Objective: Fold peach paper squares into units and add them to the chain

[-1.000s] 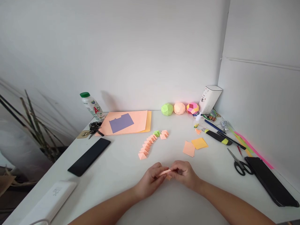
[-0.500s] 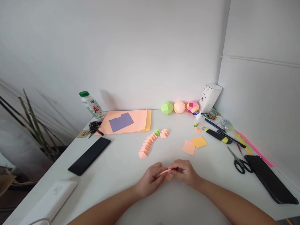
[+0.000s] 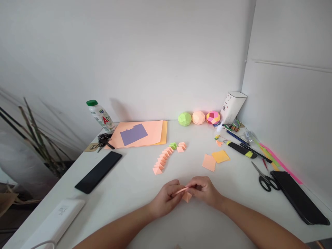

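Between my two hands is a small piece of folded peach paper (image 3: pixel 187 197), with one flap pointing down toward me. My left hand (image 3: pixel 166 198) is closed, thumb and fingers pinching the paper's left side. From the other side, my right hand (image 3: pixel 204 190) pinches it with the fingertips, which hide part of the folds. Beyond my hands, a curved row of folded peach paper units (image 3: pixel 161 161) ends in green units (image 3: pixel 173 146). A short group of peach units (image 3: pixel 181 147) sits beside them. Square peach sheets (image 3: pixel 209 162) and yellow sheets (image 3: pixel 221 156) lie to the right.
Three paper balls (image 3: pixel 198 118) stand by the wall. At right are scissors (image 3: pixel 265 178), a cutter (image 3: pixel 240 149), a glue bottle (image 3: pixel 218 132) and a black case (image 3: pixel 301 199). At left are a phone (image 3: pixel 98 172), a white device (image 3: pixel 55 221), keys (image 3: pixel 105 140), a bottle (image 3: pixel 101 116) and large sheets (image 3: pixel 153 133).
The lower flap of the folded peach paper now shows a little more below my fingers. Both hands stay in nearly the same place, and the view has shifted very slightly.
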Motion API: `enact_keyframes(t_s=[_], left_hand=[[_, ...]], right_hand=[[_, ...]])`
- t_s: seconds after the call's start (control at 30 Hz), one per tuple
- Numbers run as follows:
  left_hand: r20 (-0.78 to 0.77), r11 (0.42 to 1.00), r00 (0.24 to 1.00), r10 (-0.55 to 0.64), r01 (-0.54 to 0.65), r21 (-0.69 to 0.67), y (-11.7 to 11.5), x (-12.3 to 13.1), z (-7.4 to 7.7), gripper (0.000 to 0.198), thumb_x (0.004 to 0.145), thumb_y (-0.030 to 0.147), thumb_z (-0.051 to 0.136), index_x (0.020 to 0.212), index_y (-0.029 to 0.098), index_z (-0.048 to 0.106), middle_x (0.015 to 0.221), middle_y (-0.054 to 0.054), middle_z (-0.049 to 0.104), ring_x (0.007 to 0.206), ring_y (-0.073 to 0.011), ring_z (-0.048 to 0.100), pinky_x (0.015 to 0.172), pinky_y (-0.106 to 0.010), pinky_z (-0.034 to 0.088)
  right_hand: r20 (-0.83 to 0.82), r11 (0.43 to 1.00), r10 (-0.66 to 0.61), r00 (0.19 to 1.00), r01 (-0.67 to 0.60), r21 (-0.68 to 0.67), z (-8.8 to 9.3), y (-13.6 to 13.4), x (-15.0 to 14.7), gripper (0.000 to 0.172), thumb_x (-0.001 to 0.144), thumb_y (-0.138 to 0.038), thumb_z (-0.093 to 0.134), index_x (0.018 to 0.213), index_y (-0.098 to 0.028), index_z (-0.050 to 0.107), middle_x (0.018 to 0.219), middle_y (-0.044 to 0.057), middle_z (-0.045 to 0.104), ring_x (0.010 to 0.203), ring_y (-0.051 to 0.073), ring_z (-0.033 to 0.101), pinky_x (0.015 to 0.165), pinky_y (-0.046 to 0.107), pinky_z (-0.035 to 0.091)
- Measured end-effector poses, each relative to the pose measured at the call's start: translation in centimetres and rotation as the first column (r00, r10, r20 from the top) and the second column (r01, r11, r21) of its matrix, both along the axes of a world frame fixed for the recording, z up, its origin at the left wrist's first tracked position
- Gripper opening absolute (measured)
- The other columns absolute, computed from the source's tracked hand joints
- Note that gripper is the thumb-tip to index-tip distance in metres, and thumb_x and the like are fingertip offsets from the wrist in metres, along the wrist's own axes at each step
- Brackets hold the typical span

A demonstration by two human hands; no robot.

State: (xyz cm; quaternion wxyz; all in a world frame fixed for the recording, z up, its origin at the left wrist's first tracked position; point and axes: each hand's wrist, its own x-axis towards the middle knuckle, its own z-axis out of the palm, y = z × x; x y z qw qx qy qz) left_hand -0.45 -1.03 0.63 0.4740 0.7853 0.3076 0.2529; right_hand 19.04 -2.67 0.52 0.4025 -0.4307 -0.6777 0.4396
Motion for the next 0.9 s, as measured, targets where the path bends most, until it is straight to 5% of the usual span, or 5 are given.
enact_keyframes(t_s=[0.5, 0.9], left_hand=[[0.015, 1.0, 1.0, -0.018, 0.017, 0.015, -0.01, -0.01, 0.29, 0.043, 0.092, 0.041, 0.036, 0.079, 0.018, 0.07, 0.059, 0.001, 0.033, 0.06, -0.0136, 0.04, 0.057, -0.023, 0.037], [0.113, 0.97, 0.986, 0.126, -0.099, -0.222, 0.3, -0.04, -0.55, 0.025, 0.085, 0.037, 0.054, 0.078, 0.017, 0.066, 0.076, -0.003, 0.053, 0.071, -0.0146, 0.052, 0.066, -0.026, 0.043]], right_hand=[[-0.012, 0.999, 0.033, 0.999, -0.032, 0.035, -0.09, -0.09, 0.25, 0.016, 0.08, -0.031, 0.063, 0.074, -0.018, 0.071, 0.06, 0.001, 0.059, 0.056, 0.013, 0.052, 0.051, 0.024, 0.042], [0.004, 0.999, -0.025, 1.0, 0.025, 0.021, 0.64, -0.17, 0.11, 0.015, 0.08, -0.027, 0.062, 0.069, -0.017, 0.066, 0.059, 0.0, 0.057, 0.056, 0.012, 0.049, 0.052, 0.023, 0.039]])
